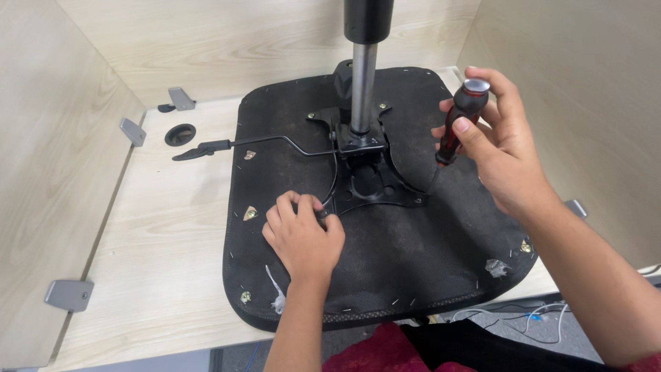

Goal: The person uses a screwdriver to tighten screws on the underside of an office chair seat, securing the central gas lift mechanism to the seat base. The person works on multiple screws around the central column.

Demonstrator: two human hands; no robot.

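Pale wood walls stand on three sides of my counter (165, 234), which is pale wood too. An office chair seat (413, 275) lies on it upside down, so the black fabric underside faces up and I can get at the metal parts. The black mounting plate (375, 182) sits in the middle of the seat, and the shiny gas lift post (363, 89) stands straight up out of it. A thin black lever (234, 145) sticks out toward my left.

My right hand (506, 151) holds a screwdriver (458, 120) with a red and black handle. My grip is wrapped tight around the handle, with the tip pointing down at the right edge of the plate, where a screw would sit. I cannot see the screw itself.

My left hand (303, 238) rests on the seat by the plate's left corner, and this steadies the seat. The fingers curl down, maybe on something small, but I cannot tell what.

The top of the post is cut off. Some wires (537, 320) lie below the counter.
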